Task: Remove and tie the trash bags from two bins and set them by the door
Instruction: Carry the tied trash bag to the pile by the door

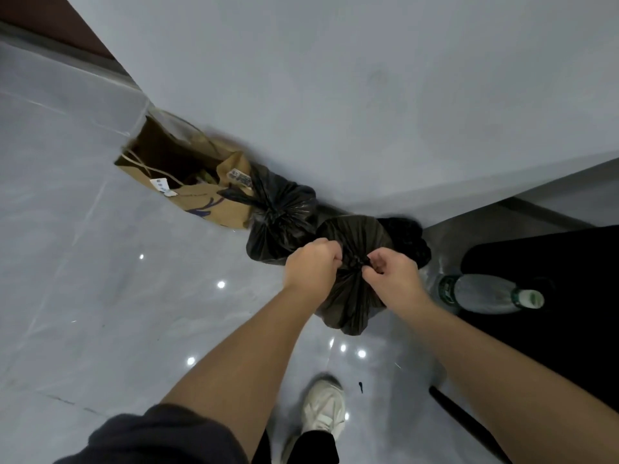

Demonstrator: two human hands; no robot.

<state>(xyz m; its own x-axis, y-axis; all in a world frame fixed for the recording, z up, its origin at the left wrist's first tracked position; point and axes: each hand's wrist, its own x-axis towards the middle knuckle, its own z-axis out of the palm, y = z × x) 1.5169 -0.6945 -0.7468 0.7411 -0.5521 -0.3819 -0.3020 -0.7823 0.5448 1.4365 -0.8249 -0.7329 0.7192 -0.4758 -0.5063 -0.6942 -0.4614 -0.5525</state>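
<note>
Pinching the gathered neck of the crinkled black bag (351, 306): left hand (310, 266), right hand (392, 274).

Tied bag (281, 219) between paper bag (187, 175), held bag (355, 296).

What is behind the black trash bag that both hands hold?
Behind the held bag: a second black trash bag, tied, then a brown paper bag, both by the wall. A dark shape at its right is mostly covered.
</note>
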